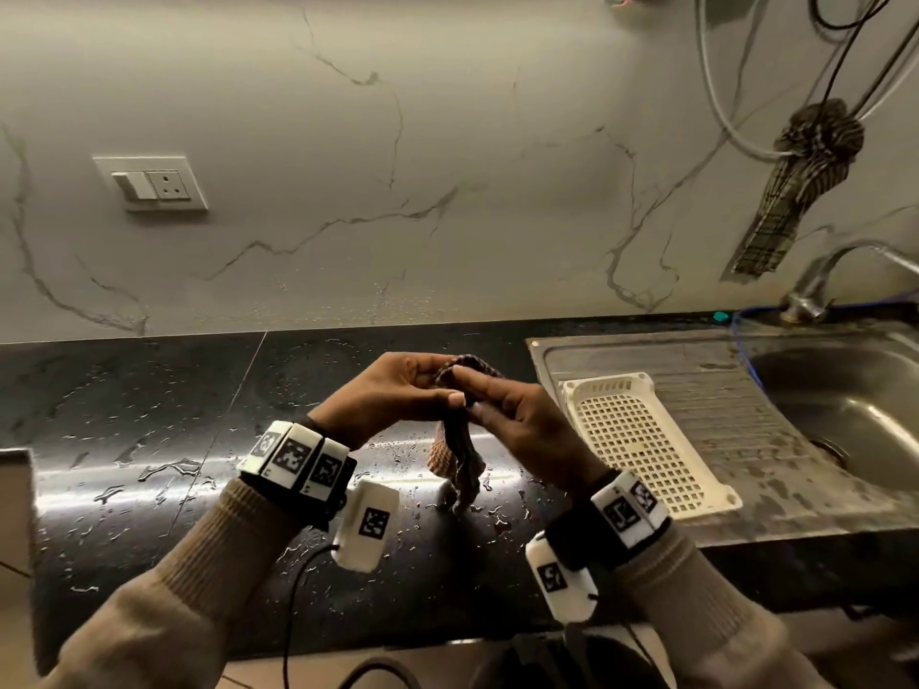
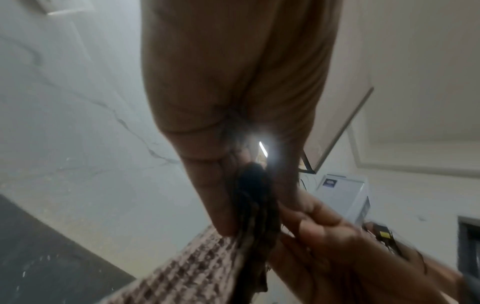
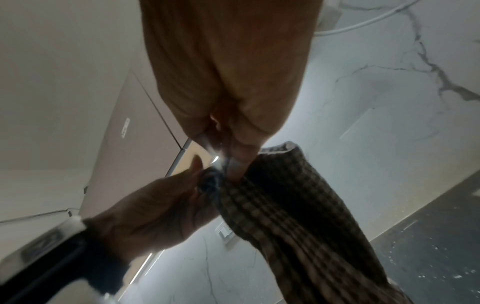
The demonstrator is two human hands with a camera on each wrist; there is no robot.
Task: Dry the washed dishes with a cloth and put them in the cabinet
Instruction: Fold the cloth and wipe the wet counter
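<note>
1. Head view: both hands meet above the wet black counter (image 1: pixel 149 489). The left hand (image 1: pixel 393 395) and the right hand (image 1: pixel 517 420) pinch the same bunched checked cloth (image 1: pixel 455 440), fingertips nearly touching at its top.
2. Grip: each hand is closed narrowly on the cloth. In the left wrist view the left hand (image 2: pixel 233 102) clamps the gathered fabric between thumb and fingers; in the right wrist view the right hand (image 3: pixel 228 82) does the same, right beside the other hand.
3. Below the grip the cloth (image 3: pixel 298 216) hangs loose in folds, its tail close to the puddled counter; whether it touches I cannot tell.
4. To the right of the grip a white perforated tray (image 1: pixel 641 440) lies on the steel drainboard (image 1: pixel 746 415) with nothing visible in it. No dish shows anywhere, and no cabinet interior either. I'd judge the drying done or nearly so, with the cloth being folded or wrung.
5. Risks, as I read it:
   - The hanging end may drag through the water and soak up more, since the counter under the grip is wet.
   - A damp bunched cloth could slip if one pinch lets go first.
   - Setting it down on that counter would leave it wet; a second checked cloth (image 1: pixel 795 191) hangs up and to the right on the hoses.
</note>
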